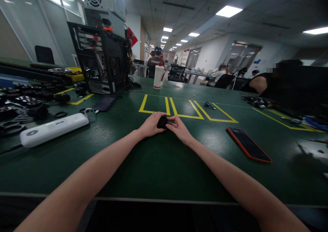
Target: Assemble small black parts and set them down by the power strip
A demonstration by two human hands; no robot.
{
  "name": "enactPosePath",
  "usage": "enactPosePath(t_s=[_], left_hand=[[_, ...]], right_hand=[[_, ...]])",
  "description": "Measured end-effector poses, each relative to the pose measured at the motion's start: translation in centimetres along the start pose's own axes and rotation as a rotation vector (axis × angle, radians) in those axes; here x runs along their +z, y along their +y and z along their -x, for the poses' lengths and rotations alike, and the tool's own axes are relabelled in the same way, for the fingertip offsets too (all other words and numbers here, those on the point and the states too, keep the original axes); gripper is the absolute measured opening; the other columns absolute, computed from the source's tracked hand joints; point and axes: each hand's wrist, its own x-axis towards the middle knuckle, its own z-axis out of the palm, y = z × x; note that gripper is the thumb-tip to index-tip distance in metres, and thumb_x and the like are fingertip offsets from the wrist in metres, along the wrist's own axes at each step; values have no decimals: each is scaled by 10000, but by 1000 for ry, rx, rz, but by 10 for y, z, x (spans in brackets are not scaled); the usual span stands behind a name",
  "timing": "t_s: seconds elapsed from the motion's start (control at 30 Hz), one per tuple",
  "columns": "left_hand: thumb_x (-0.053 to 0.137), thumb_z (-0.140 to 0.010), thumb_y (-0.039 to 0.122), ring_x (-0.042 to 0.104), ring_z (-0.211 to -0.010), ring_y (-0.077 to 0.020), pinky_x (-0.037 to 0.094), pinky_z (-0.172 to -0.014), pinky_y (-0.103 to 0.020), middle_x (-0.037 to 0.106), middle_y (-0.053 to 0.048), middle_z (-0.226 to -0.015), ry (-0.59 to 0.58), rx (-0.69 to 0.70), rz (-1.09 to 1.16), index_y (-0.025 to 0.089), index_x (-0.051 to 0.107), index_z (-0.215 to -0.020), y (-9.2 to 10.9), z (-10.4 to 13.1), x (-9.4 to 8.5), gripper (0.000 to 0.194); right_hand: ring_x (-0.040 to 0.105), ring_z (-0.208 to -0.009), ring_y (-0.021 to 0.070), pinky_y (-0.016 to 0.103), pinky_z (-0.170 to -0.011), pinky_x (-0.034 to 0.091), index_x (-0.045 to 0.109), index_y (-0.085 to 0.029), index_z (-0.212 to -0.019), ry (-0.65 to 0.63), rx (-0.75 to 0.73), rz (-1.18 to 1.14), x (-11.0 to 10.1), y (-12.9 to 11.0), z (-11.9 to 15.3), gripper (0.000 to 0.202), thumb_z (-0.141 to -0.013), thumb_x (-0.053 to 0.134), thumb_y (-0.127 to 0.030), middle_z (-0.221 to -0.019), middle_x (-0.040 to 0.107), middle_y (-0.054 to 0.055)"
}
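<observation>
Both hands meet over the green table (164, 170), just in front of the yellow tape outlines (179, 116). Between them is a small black object (162, 122), too dark to identify. My left hand (151, 125) wraps round its left side. On its right side, the thumb and fingers of my right hand (180, 130) pinch at the object's edge. A small black part with a metal end (210, 105) lies beyond, in the right-hand tape outline.
A phone with an orange edge (248, 145) lies at right. On the left are a white power strip (55, 129), black parts and an open computer case (102, 59). A white bottle (158, 77) stands behind. People sit farther back.
</observation>
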Motion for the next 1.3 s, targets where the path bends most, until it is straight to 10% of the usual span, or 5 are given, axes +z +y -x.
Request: enactPosePath(t_s=[1.3], left_hand=[[648,-633,269,478,-1017,-248,393,-873,-405,490,-76,-1095,-3,-2,12,204,372,-1140,0,-1,0,581]], right_hand=[[499,-1044,173,375,-938,370,482,-248,-1073,25,11,45,-3,0,-2,369,-717,580,-242,-1073,527,30]])
